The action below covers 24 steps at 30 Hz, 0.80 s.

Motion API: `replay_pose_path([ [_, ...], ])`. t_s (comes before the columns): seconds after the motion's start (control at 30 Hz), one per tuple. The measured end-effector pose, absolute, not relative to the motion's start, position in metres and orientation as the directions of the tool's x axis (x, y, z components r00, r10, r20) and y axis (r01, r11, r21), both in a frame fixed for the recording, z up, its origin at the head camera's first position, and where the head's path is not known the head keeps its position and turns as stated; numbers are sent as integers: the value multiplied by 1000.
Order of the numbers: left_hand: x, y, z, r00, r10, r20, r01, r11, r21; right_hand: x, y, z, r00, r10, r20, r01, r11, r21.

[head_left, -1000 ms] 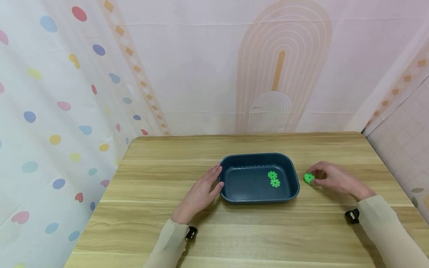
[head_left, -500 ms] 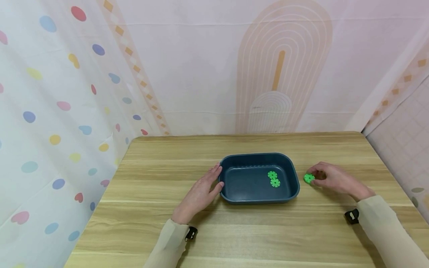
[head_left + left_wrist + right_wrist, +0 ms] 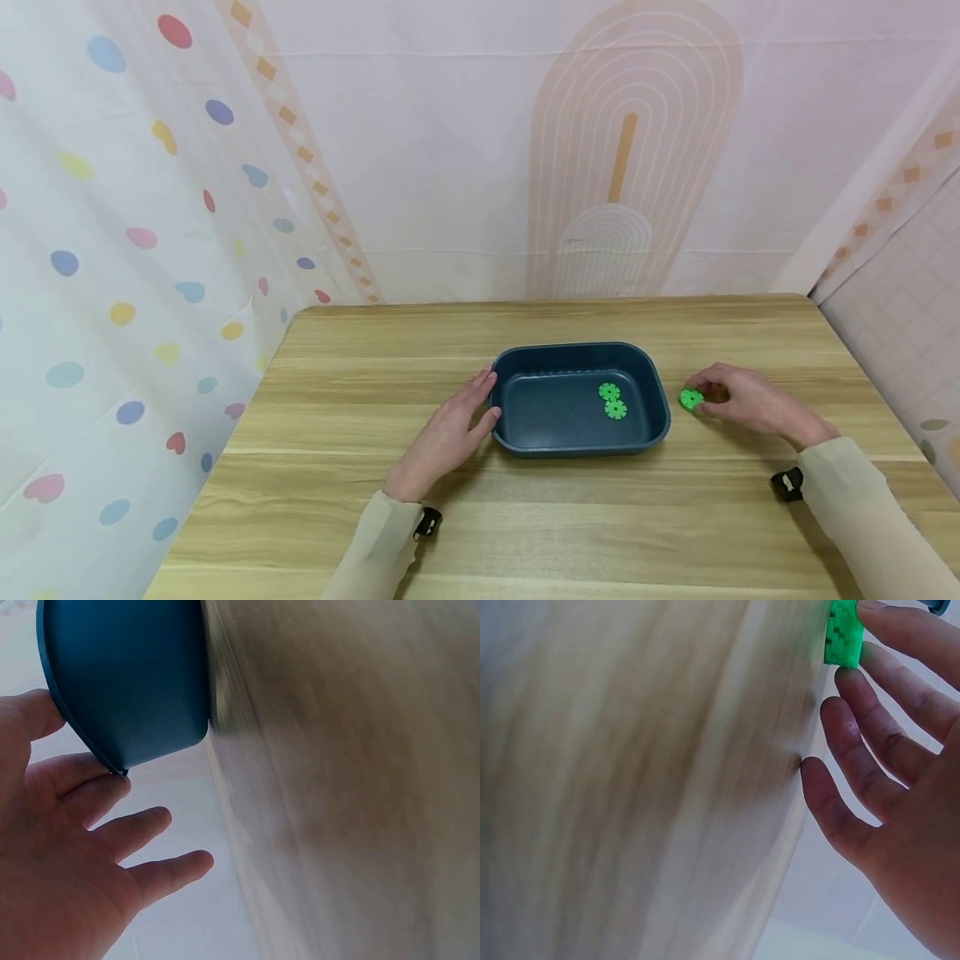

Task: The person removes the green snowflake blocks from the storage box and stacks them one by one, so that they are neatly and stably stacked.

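Observation:
A dark blue rectangular tray (image 3: 543,408) sits on the wooden table in the head view. Two flat, notched green snowflake discs (image 3: 616,414) lie end to end inside it, toward its right side. My left hand (image 3: 446,433) rests its thumb and fingertips against the tray's left rim. In the left wrist view those fingers (image 3: 94,796) are spread and fairly straight, at the tray's corner. Right of the tray, my right hand (image 3: 753,404) pinches a small stack of green snowflake discs (image 3: 844,634) between thumb and fingers, low over the table.
The wood-grain table (image 3: 570,533) reaches back to a pale patterned curtain (image 3: 450,167). Another curtain with coloured dots (image 3: 150,350) hangs along the left side. Black bands (image 3: 787,483) are strapped at both wrists.

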State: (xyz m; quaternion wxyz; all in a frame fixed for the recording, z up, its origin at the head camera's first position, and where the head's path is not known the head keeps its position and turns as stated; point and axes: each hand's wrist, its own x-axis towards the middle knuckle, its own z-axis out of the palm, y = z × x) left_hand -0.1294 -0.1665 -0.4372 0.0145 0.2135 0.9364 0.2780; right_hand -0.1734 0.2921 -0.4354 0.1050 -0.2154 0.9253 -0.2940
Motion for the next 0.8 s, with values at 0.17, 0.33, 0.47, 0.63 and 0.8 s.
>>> replay_pose_path([
  [0.17,-129,-167,-437,-911,405,81,384,757,529,-173,291,-435,-889,-454,-61,-335,735,-589],
  [0.33,-130,-167,-438,-910,405,86,386,754,532,-168,290,-431,-905,-426,5,-347,729,-590],
  [0.47,-130,-167,-439,-910,404,92,389,756,527,-164,285,-425,-915,-398,66,-357,725,-589],
  [0.63,-130,-166,-439,-912,402,87,384,756,530,-158,276,-418,-926,-359,118,-359,738,-572],
  [0.8,-131,-166,-438,-912,403,84,382,753,535,-151,264,-415,-917,-336,217,-398,720,-569],
])
